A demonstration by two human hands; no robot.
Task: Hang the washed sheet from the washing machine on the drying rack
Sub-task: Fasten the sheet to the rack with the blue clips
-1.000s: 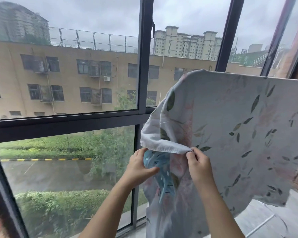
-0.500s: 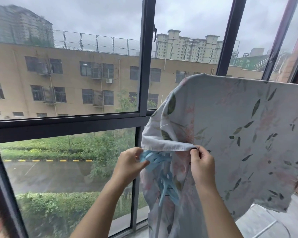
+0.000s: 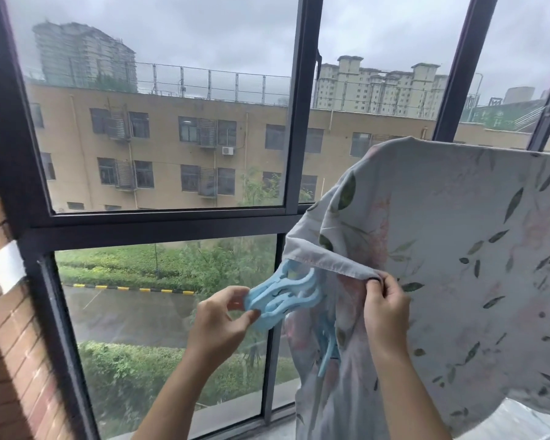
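The washed sheet [image 3: 442,236], pale with green leaves and faint pink flowers, hangs draped over a rack that it hides, on the right. Its left edge folds over into a hem. My right hand [image 3: 385,308] pinches that hem, and a small dark piece shows at my fingertips. My left hand [image 3: 224,322] grips a light blue plastic clip [image 3: 283,295] just left of the hem, its far end touching the cloth. More blue plastic [image 3: 329,344] hangs below, partly covered by the sheet.
A dark-framed window [image 3: 294,128] fills the view straight ahead, close behind the sheet. A brick wall [image 3: 0,344] with a white label stands at the left. A pale floor strip [image 3: 505,423] shows at bottom right.
My left hand has drawn the blue clip out to the left from under the folded hem. My right hand stays pinched on the hem. The view has shifted slightly.
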